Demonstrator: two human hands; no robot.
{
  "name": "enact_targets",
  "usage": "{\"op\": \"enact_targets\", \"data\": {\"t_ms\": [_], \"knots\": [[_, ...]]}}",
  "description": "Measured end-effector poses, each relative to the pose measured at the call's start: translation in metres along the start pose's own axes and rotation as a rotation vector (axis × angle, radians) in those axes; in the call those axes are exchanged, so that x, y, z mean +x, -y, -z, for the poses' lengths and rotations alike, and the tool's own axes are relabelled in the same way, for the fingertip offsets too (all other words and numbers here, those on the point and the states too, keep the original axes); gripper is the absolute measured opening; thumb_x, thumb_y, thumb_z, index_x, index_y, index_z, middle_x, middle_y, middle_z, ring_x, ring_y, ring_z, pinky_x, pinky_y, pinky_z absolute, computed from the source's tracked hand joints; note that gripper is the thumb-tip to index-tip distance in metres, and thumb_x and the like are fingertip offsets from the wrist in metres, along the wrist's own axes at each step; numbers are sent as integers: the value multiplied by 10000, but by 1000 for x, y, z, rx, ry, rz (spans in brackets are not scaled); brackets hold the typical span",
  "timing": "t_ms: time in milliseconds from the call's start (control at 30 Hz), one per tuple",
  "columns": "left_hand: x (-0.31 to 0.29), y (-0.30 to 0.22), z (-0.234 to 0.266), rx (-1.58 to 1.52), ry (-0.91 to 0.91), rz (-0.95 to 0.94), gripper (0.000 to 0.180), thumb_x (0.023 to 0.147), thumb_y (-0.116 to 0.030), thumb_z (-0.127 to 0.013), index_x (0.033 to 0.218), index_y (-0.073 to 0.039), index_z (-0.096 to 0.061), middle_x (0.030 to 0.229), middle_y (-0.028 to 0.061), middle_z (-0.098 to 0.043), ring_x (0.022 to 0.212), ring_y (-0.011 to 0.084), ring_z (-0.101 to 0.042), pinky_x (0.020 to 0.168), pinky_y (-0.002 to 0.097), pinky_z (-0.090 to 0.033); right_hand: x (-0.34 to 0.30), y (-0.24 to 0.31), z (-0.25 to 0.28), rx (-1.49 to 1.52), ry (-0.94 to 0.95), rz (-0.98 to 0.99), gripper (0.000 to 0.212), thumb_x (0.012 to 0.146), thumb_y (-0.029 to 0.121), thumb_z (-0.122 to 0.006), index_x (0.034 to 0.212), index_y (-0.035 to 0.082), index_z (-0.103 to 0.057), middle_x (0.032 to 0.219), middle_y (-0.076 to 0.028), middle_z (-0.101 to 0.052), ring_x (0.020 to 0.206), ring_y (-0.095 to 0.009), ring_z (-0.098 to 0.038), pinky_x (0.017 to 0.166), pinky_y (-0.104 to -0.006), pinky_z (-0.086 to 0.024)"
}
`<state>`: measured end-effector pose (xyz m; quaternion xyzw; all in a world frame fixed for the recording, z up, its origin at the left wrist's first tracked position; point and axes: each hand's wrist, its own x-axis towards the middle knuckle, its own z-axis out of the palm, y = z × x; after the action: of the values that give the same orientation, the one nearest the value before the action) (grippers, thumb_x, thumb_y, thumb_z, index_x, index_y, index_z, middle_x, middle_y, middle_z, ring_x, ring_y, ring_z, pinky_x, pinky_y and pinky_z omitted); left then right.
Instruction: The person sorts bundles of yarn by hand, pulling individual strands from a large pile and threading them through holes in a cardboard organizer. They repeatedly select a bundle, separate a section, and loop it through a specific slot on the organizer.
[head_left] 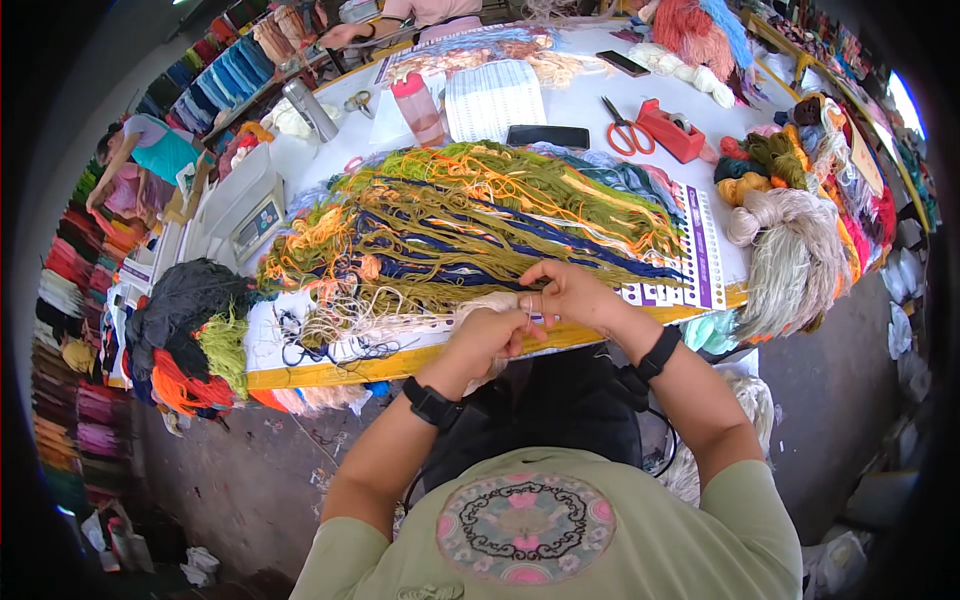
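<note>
Our left hand was closed around pale yarn at the near edge of the table, with some of it showing beyond the fingers and some hanging below them. Our right hand met it there, thumb and forefinger brought together at the same yarn; we could not tell whether a thin strand was pinched between them. We judged that the left hand should stay firm and steady while the right worked with the fingertips alone, drawing gently so that no fine strand snagged or tightened into a knot. Just left of our hands lay loose pale strands, best kept apart from what we held. Farther in spread a wide heap of olive, navy and orange yarn, whose stray ends could easily have caught. Beyond it, on the far right, orange-handled scissors rested beside a red tape dispenser; to the left stood a scale, and to the right lay a beige skein.
</note>
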<state>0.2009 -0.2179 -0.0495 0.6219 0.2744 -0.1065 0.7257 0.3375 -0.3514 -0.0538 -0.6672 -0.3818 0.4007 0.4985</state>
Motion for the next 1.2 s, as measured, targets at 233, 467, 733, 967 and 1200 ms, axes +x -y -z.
{"op": "enact_targets", "data": {"t_ms": [233,467,733,967,1200], "knots": [[-20,10,52,442,-394,-213,245,916,-271,-587,832,-55,-669,741,43,-669,523,83,-514,464,268,-400,14,-21,5,130,63,-68,142,876,101,-604,990,37,-548,722,-19,-602,645,-73,-568,582,-225,-456],[-128,-22,196,-1063,-116,-412,220,966,-160,-481,757,-92,-490,571,-55,-363,436,44,-295,368,192,-236,14,-32,6,56,23,9,119,864,89,-581,954,20,-549,750,-50,-636,665,-103,-596,599,-247,-489],[-142,-4,155,104,-704,-358,328,950,-268,-528,1196,-66,-607,753,4,-632,497,25,-386,424,188,-262,6,-6,-10,386,-179,-63,259,878,144,-637,1117,59,-584,958,-26,-636,773,-79,-586,632,-238,-503],[-97,-36,44,-578,101,-624,602,979,-487,-409,1306,11,-499,1376,158,-488,1309,244,-421,1073,394,-333,-13,78,-68,209,9,232,93,887,136,-657,948,66,-648,801,29,-602,637,-36,-531,585,-192,-454],[-86,-38,16,-523,150,-616,522,1005,-367,-428,1336,35,-463,1419,146,-441,1309,237,-414,1069,372,-346,-17,64,-70,236,-80,429,106,873,116,-657,948,45,-634,856,3,-607,649,-63,-525,600,-233,-450]]}}
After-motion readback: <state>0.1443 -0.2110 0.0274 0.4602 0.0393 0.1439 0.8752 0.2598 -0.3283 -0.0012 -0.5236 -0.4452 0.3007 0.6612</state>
